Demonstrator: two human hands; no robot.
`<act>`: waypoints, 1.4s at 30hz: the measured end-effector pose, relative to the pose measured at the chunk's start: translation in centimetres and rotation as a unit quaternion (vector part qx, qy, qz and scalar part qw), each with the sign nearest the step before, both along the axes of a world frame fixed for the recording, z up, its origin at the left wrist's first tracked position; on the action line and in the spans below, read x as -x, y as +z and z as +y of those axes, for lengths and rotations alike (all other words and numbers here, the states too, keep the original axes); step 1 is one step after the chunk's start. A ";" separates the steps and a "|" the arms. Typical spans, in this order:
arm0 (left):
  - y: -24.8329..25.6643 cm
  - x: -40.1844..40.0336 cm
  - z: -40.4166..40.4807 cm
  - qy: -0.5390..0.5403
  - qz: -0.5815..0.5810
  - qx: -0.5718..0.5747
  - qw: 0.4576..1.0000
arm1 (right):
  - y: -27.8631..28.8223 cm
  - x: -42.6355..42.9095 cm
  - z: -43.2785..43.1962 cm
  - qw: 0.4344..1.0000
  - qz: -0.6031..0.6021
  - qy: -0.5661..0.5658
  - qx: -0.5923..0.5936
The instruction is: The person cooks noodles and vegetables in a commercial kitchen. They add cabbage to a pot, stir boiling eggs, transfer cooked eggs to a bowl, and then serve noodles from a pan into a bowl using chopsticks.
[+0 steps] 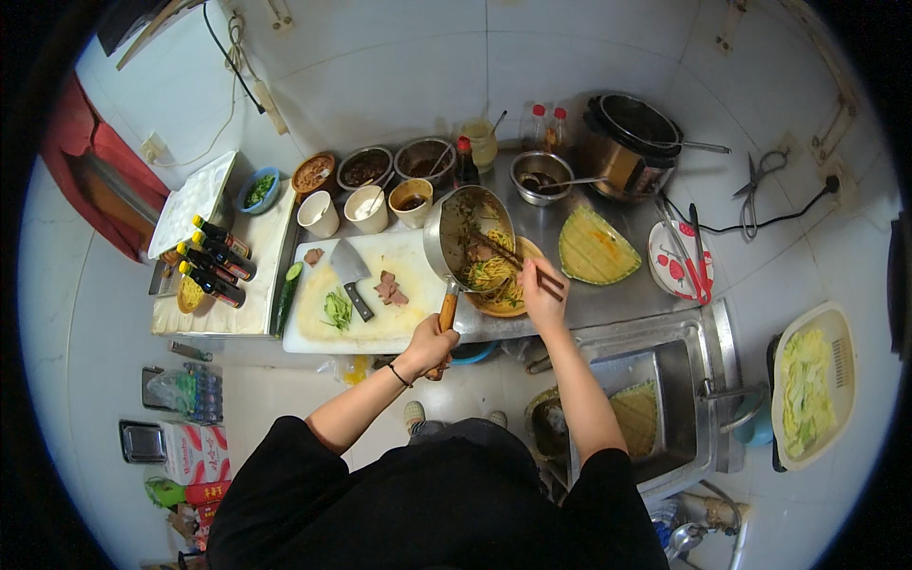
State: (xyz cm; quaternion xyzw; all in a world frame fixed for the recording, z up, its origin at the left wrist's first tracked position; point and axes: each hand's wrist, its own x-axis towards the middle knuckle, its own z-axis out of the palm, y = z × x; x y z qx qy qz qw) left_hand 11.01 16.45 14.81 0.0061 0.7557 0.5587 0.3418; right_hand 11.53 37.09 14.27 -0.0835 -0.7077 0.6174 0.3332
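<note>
My left hand (429,347) grips the wooden handle of a metal saucepan (440,246), which is tilted over a yellow bowl (486,309). Wooden chopsticks (548,283) are in my right hand (544,298), their tips inside the pan among dressed noodles (489,273). Noodles also lie in the bowl under the pan's rim. Left of the pan, a white cutting board (320,346) bears a cleaver (350,265), sliced meat (390,289) and shredded cucumber (338,310). A partly cut cucumber (289,293) rests at the board's left edge.
Seasoning bowls and cups (365,209) line the back, near a sauce bottle (465,164). Farther right are a steel bowl (541,169), an electric cooker (630,153), a woven fan-shaped mat (597,246) and tongs on a plate (670,267). A sink (673,385) is at front right; bottles (214,263) stand left.
</note>
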 end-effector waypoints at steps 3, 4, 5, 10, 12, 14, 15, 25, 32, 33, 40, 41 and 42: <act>0.0 0.0 0.2 -0.011 0.002 -0.014 1.000 | -1.0 2.6 2.0 0.996 0.004 -0.049 -0.080; -0.1 0.0 0.1 -0.013 0.002 -0.011 1.000 | -1.1 2.7 2.4 0.994 -0.003 -0.051 -0.097; -0.3 -0.1 0.1 -0.014 0.003 -0.009 1.000 | -1.3 2.3 2.9 0.990 -0.004 -0.061 -0.130; -0.2 0.4 0.1 -0.001 0.014 -0.008 1.000 | -1.0 -2.3 2.5 0.986 -0.070 0.005 -0.151; -0.4 0.8 0.1 0.006 0.034 -0.004 0.999 | -1.0 -3.2 2.0 0.977 -0.080 0.019 -0.196; -0.6 0.7 0.2 0.013 0.055 0.017 0.998 | -0.9 -3.2 2.1 0.987 -0.071 0.014 -0.146; -0.5 0.8 0.1 0.015 0.067 0.030 0.997 | -0.8 -3.1 2.2 0.991 -0.065 0.010 -0.118; 0.2 -1.1 1.4 0.039 0.033 0.000 0.999 | -3.0 -1.6 1.4 0.962 -0.140 -0.102 0.211; -1.9 -1.4 1.7 0.054 0.023 -0.057 0.997 | -8.0 -0.3 3.5 0.908 -0.126 -0.121 0.380; -1.9 -1.1 1.6 0.053 0.014 -0.062 0.997 | -8.9 -0.1 4.0 0.892 -0.127 -0.101 0.422; -0.1 -0.3 0.6 0.014 -0.033 -0.067 0.997 | -11.0 0.1 5.6 0.786 -0.153 -0.027 0.598; -0.5 -0.2 0.5 0.020 -0.014 -0.057 0.998 | -11.2 0.3 5.8 0.781 -0.155 -0.029 0.604; -1.0 -0.2 0.5 0.026 0.003 -0.047 0.999 | -11.4 0.2 5.9 0.776 -0.159 -0.031 0.610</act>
